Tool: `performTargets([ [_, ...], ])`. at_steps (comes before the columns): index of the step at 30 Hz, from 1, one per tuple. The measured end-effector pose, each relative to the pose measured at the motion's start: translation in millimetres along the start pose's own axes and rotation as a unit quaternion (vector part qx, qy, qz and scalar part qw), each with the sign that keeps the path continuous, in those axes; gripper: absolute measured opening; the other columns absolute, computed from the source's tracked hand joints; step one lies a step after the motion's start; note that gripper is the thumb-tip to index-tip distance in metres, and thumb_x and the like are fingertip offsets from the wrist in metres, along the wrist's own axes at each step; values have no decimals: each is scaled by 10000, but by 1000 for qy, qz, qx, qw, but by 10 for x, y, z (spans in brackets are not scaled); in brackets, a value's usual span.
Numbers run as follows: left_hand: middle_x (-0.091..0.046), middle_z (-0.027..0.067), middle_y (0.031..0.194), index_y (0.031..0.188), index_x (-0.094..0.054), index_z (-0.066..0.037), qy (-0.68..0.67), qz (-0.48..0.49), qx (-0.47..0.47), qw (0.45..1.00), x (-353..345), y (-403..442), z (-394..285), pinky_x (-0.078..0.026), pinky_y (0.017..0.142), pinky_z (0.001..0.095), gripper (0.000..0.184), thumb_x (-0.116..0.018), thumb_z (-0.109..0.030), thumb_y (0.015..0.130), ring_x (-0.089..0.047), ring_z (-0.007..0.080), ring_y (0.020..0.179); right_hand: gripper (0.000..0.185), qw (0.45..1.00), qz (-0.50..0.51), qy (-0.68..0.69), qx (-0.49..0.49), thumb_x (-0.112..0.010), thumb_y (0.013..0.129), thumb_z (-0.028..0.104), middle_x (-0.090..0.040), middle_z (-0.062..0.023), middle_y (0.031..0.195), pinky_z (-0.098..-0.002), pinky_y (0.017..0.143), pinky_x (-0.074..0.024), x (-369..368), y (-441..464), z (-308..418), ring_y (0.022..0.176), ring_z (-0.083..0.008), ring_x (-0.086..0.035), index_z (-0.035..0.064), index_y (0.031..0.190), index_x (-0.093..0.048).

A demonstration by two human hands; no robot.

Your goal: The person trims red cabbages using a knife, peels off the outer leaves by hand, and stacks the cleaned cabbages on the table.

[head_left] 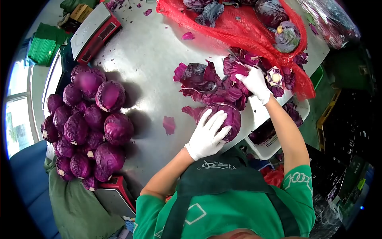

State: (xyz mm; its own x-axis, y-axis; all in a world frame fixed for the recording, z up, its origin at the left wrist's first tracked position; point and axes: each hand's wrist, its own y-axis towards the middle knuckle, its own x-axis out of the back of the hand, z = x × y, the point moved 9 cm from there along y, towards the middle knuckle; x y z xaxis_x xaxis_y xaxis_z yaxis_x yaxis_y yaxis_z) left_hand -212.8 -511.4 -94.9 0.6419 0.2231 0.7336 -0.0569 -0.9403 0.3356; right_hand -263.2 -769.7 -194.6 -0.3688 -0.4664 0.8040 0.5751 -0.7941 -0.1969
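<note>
My left hand (207, 135), in a white glove, curves its fingers over a red cabbage (230, 119) at the table's near edge and holds it. A torn outer leaf sticks out at the cabbage's left side. My right hand (254, 83), also gloved, is closed on a purple cabbage leaf (234, 68) in the pile beyond the cabbage; the tips of its fingers are partly hidden. Loose outer leaves (203, 81) lie left of that hand. Just right of it is a pale cut cabbage stem (275, 76) with leaf remains around it.
Several trimmed red cabbages (93, 119) are heaped on the left of the metal table (159, 51). A red mesh sack (234, 30) with untrimmed cabbages lies at the back right. A white crate (274, 147) holding leaves stands below the right edge. A red-sided scale (95, 34) sits back left.
</note>
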Motion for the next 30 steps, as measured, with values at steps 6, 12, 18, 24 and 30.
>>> performTargets([
  [6,-493,204,1367,1240,-475,-98,-2,-53,44,998,38,-116,93,-288,1126,618,779,-828,-111,546,-489,411,1304,780,994,-70,83,-14,-828,733,457,-603,-136,1049,-389,886,-515,618,-579,351,1002,-288,-640,-6,1297,-551],
  [12,-485,238,1399,1320,-415,-74,-37,-111,30,993,108,15,123,-303,1134,593,829,-835,-130,607,-469,428,1324,790,991,78,-13,112,-829,716,488,-501,-127,1127,-413,847,-531,273,-1561,1184,968,-287,-626,117,1355,-549],
  [18,-473,232,1439,1405,-346,-67,-62,-90,31,994,105,126,121,-318,1128,580,980,-872,-96,578,-474,423,1332,325,972,-102,157,139,-717,880,151,-655,-147,1035,-325,787,-534,328,-1458,687,859,-268,-673,54,1187,-673],
  [24,-489,200,1415,1374,-422,-35,-13,-26,47,998,-3,144,91,-287,1146,576,895,-845,-134,592,-464,388,1343,157,990,-114,77,31,-681,910,180,-707,-167,909,-410,725,-526,304,-927,83,825,-345,-685,43,986,-697],
  [30,-491,171,1401,1395,-500,-65,94,37,122,987,-10,-49,-34,-208,1158,578,868,-793,-162,584,-431,347,1372,408,969,-200,-108,103,-698,868,308,-613,-123,1146,-403,848,-535,711,-726,203,1011,-309,-649,98,1216,-660],
])
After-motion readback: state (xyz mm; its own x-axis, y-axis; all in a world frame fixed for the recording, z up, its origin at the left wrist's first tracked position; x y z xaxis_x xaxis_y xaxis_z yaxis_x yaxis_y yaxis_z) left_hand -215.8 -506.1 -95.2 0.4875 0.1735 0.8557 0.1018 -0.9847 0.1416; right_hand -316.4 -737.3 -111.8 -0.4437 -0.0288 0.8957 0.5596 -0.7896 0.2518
